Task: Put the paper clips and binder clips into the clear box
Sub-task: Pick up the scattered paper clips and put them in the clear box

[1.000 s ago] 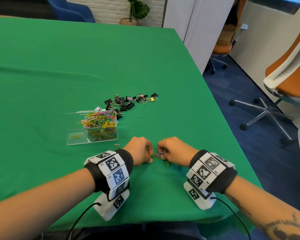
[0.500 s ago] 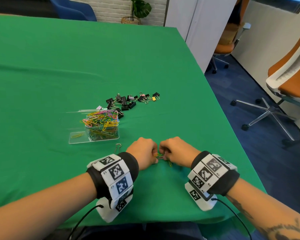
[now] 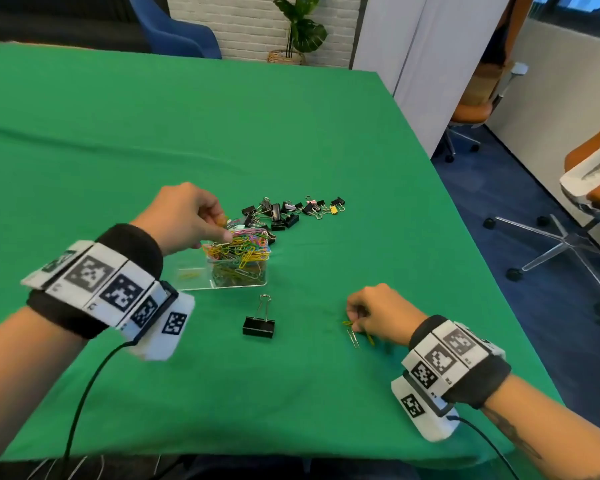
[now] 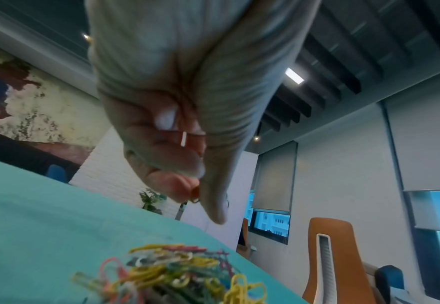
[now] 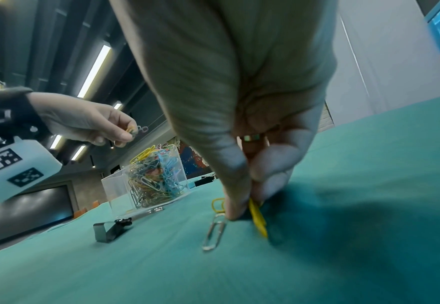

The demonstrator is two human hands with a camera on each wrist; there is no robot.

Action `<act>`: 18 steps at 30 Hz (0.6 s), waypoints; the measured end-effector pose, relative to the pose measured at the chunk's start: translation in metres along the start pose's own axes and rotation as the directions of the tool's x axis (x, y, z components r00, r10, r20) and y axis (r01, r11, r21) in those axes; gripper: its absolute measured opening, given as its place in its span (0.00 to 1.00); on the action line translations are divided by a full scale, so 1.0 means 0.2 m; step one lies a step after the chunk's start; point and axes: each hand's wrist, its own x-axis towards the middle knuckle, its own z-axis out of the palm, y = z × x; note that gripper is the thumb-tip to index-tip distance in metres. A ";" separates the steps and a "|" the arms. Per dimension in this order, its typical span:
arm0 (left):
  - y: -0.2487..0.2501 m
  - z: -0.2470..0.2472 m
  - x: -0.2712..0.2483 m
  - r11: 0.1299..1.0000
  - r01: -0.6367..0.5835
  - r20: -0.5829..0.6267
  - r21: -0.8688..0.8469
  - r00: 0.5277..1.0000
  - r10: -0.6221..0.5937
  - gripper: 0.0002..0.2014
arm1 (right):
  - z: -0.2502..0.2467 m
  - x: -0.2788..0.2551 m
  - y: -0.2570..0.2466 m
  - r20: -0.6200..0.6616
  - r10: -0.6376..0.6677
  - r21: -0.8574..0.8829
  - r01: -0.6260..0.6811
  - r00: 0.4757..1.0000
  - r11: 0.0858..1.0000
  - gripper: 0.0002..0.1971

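The clear box (image 3: 238,271) (image 5: 146,185) stands on the green cloth, heaped over its rim with coloured paper clips (image 3: 238,245) (image 4: 177,271). My left hand (image 3: 219,225) (image 4: 196,194) (image 5: 127,133) hovers just above the heap and pinches a few paper clips between thumb and fingertips. My right hand (image 3: 355,322) (image 5: 242,207) is down on the cloth at the lower right, pinching yellow paper clips (image 5: 257,218). A silver paper clip (image 3: 353,338) (image 5: 214,233) lies loose beside it. One black binder clip (image 3: 259,325) (image 5: 110,229) stands alone in front of the box.
A pile of black binder clips (image 3: 284,213) lies behind and right of the box. The table's right edge (image 3: 465,216) drops to a blue floor with office chairs (image 3: 589,188). The near table edge (image 3: 257,457) runs below my wrists.
My left hand has lifted away from the right hand and moved up-left to above the box, carrying paper clips. The right hand stays low on the cloth over the remaining clips.
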 end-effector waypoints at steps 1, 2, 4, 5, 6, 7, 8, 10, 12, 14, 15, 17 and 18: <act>-0.02 0.01 0.01 1.000 0.015 0.014 -0.002 1.000 -0.015 0.08 | 0.00 0.01 0.00 0.004 0.004 0.003 -0.004 1.000 1.000 0.12; -0.03 0.02 0.03 1.000 0.023 0.032 -0.011 0.999 -0.022 0.08 | 0.00 0.01 0.01 0.006 0.009 0.003 -0.009 1.000 1.000 0.16; -0.05 0.04 0.04 0.999 0.024 0.060 -0.034 0.998 -0.022 0.08 | 0.00 0.01 0.01 0.005 0.022 0.000 -0.022 1.000 1.000 0.20; -0.05 0.05 0.05 0.999 0.022 0.066 -0.046 0.998 -0.019 0.08 | -0.01 0.01 0.01 0.003 0.028 0.002 -0.028 1.000 1.000 0.21; -0.05 0.05 0.06 0.998 0.019 0.068 -0.055 0.998 -0.015 0.08 | -0.02 0.01 0.01 -0.003 0.030 0.010 -0.030 1.000 0.999 0.21; -0.05 0.04 0.06 0.998 0.017 0.070 -0.059 0.997 -0.013 0.09 | -0.02 0.01 0.01 -0.011 0.030 0.022 -0.029 0.999 0.999 0.20; -0.05 0.04 0.07 0.998 0.016 0.070 -0.060 0.997 -0.011 0.09 | -0.04 0.01 0.01 -0.022 0.025 0.035 -0.024 0.999 0.999 0.19; -0.05 0.04 0.08 0.998 0.013 0.070 -0.058 0.997 -0.009 0.09 | -0.09 0.01 -0.02 -0.055 0.009 0.073 -0.005 0.998 0.997 0.17; -0.05 0.05 0.09 0.998 0.012 0.077 -0.060 0.997 -0.008 0.09 | -0.16 0.03 -0.08 -0.109 -0.019 0.148 0.035 0.994 0.988 0.18; -0.05 0.06 0.10 0.997 0.015 0.076 -0.078 0.997 -0.009 0.09 | -0.24 0.07 -0.18 -0.207 -0.066 0.220 0.112 0.976 0.969 0.16; -0.05 0.07 0.10 0.996 0.017 0.071 -0.092 0.997 -0.010 0.09 | -0.28 0.09 -0.23 -0.262 -0.096 0.249 0.163 0.960 0.955 0.13; -0.05 0.07 0.10 0.994 0.016 0.059 -0.111 0.998 -0.009 0.08 | -0.34 0.16 -0.35 -0.344 -0.152 0.297 0.261 0.926 0.919 0.09; -0.05 0.07 0.10 0.993 0.013 0.056 -0.118 0.998 -0.007 0.08 | -0.36 0.19 -0.41 -0.364 -0.175 0.312 0.297 0.915 0.903 0.09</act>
